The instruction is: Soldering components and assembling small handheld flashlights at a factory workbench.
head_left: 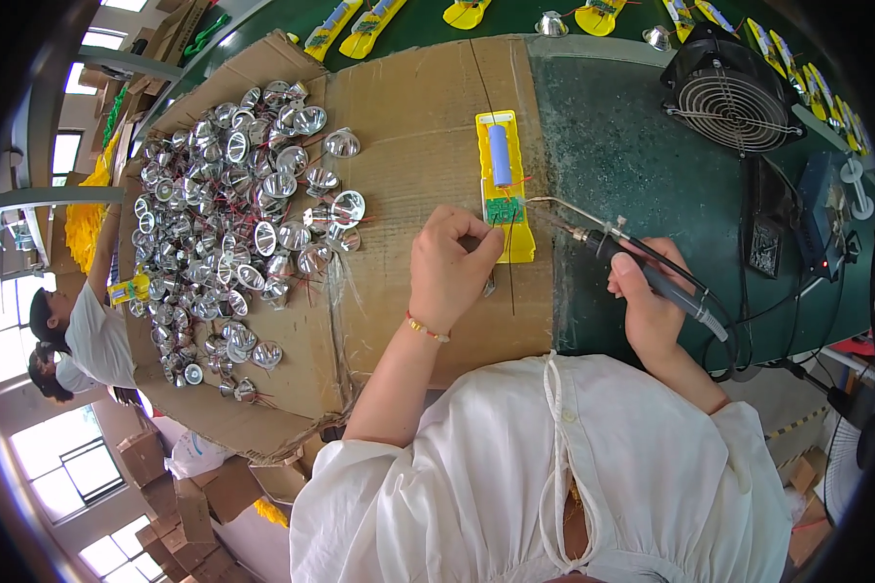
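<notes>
On a cardboard sheet (408, 107) in front of me lies a yellow plastic housing (522, 238), with a blue cylindrical battery (500, 155) in its upper part. Below the battery sits a small green circuit board (505, 210) with thin red wires. My right hand (656, 301) grips a soldering iron (666, 290) with a thin metal feed tube; its tip end reaches toward the board's right side. My left hand (449, 267) is pinched at the housing's left edge, beside the board. Something dark and partly metallic shows by its fingers, mostly hidden.
A cardboard box (272, 428) full of shiny reflector cups (264, 238) stands at left. A fan (729, 102), a blue soldering station (819, 219) and cables are at right. More yellow housings (374, 27) line the far edge. Another person (97, 330) works at far left.
</notes>
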The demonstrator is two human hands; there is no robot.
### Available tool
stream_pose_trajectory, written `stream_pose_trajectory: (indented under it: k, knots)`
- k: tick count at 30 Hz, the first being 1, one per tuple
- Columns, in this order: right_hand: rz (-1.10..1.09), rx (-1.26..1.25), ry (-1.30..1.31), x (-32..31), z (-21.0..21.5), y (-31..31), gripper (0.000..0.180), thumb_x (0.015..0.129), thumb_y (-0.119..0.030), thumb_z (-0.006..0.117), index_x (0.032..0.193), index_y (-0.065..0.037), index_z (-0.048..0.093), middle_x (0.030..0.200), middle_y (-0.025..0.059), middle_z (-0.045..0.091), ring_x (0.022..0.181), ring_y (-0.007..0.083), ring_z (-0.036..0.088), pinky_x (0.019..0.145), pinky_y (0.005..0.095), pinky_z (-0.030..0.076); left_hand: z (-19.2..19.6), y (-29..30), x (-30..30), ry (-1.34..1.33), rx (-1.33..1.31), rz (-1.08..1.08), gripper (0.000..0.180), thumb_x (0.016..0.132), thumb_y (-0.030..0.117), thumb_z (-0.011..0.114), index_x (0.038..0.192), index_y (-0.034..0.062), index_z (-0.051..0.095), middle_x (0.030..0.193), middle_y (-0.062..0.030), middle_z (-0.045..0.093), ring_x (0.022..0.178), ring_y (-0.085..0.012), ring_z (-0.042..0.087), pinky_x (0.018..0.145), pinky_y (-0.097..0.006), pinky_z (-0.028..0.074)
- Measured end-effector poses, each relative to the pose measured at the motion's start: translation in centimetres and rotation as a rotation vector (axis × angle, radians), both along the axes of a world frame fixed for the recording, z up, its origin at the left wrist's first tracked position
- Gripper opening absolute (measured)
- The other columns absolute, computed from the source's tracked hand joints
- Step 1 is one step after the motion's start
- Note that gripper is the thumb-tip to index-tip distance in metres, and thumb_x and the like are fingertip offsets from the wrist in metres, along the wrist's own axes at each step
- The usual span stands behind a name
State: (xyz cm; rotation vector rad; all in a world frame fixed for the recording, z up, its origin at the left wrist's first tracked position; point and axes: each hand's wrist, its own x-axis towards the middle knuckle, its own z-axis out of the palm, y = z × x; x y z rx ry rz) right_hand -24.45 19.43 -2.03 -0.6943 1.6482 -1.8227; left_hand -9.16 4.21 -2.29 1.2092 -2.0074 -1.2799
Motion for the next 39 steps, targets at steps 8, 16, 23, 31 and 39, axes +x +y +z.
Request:
stream_pose_trajectory:
  k: [8,16,23,31,39]
  knots:
    - [-0.029,-0.036,-0.087,-0.9,-1.0,0.8,0.016,0.08,-0.009,0.065,0.089,0.0,0.055,0.068,0.0042,0.057,0.055,0.0063,0.051,0.05,0.0188,0.042,0.6,-0.1,0.1,-0.053,-0.013,0.013,0.012,0.073,0.01,0.067,0.07,-0.001,0.062,0.074,-0.0092,0.057,0.057,-0.0159,0.058,0.055,-0.027,0.046]
    - [-0.092,0.063,-0.036,-2.8,-1.5,2.0,0.014,0.079,-0.008,0.066,0.087,-0.001,0.057,0.068,0.0034,0.057,0.056,0.0066,0.053,0.051,0.0189,0.042,1.9,-3.3,-1.2,-0.379,0.029,-0.291,0.017,0.07,0.016,0.063,0.07,0.0002,0.066,0.058,-0.0127,0.062,0.052,-0.0186,0.062,0.055,-0.031,0.05]
    - [-0.151,0.134,-0.024,-2.6,-2.0,1.5,0.014,0.078,-0.007,0.067,0.085,0.0,0.057,0.066,0.0033,0.058,0.057,0.007,0.054,0.051,0.0203,0.042,4.3,-16.1,-16.1,-0.393,-0.28,-0.305,0.025,0.074,0.027,0.06,0.077,0.0038,0.068,0.063,-0.012,0.064,0.06,-0.023,0.065,0.062,-0.033,0.052]
    - [-0.156,0.097,0.039,-2.7,-3.1,1.8,0.016,0.076,-0.007,0.068,0.084,-0.001,0.056,0.065,0.0024,0.058,0.056,0.006,0.053,0.051,0.0206,0.042,0.3,-26.9,-18.5,-0.666,-0.446,-0.192,0.023,0.076,0.029,0.061,0.083,0.0096,0.07,0.087,-0.0127,0.067,0.081,-0.0279,0.064,0.073,-0.037,0.051]
    - [-0.132,0.062,-0.005,-3.3,-3.2,2.1,0.016,0.079,-0.007,0.064,0.088,0.002,0.055,0.076,0.0065,0.055,0.057,0.0092,0.054,0.051,0.0215,0.045,2.9,-10.9,-6.6,-0.589,-0.649,-0.195,0.021,0.076,0.023,0.055,0.064,0.0098,0.066,0.06,-0.012,0.06,0.058,-0.0311,0.06,0.056,-0.04,0.05]
